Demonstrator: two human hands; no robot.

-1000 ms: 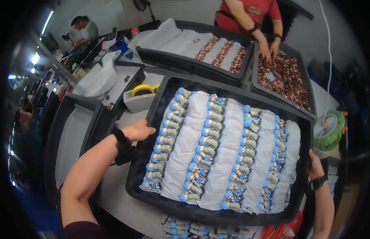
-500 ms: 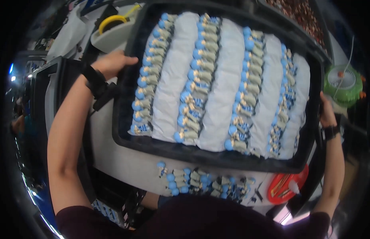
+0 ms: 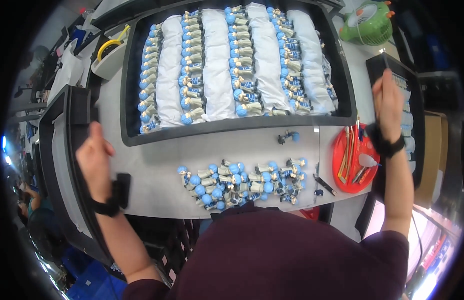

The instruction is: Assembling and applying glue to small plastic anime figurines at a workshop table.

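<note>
A black tray [image 3: 237, 126] lies flat on the table, filled with rows of small blue-haired figurines [image 3: 193, 80] between strips of white padding [image 3: 218, 65]. My left hand [image 3: 95, 162] hovers off the tray's near left corner, empty, with its thumb and fingers apart. To the right of the tray is my right hand [image 3: 388, 102], seen nearly edge-on. Its fingers stretch away from me and nothing shows in them. Closer to my body, a loose cluster of similar figurines [image 3: 232, 182] lies on the tabletop. One single figurine [image 3: 290, 137] rests just below the tray's near edge.
A red dish [image 3: 336, 172] with brushes and a small white bottle [image 3: 367, 160] sits near my right forearm. Beyond it stands a green fan [image 3: 368, 22]. Another black tray [image 3: 417, 125] is at far right. A yellow tape roll [image 3: 108, 46] lies at upper left.
Both hands have let go of the tray's sides and drawn back toward me. The tray, tilted before, now sits level and farther away on the table.
</note>
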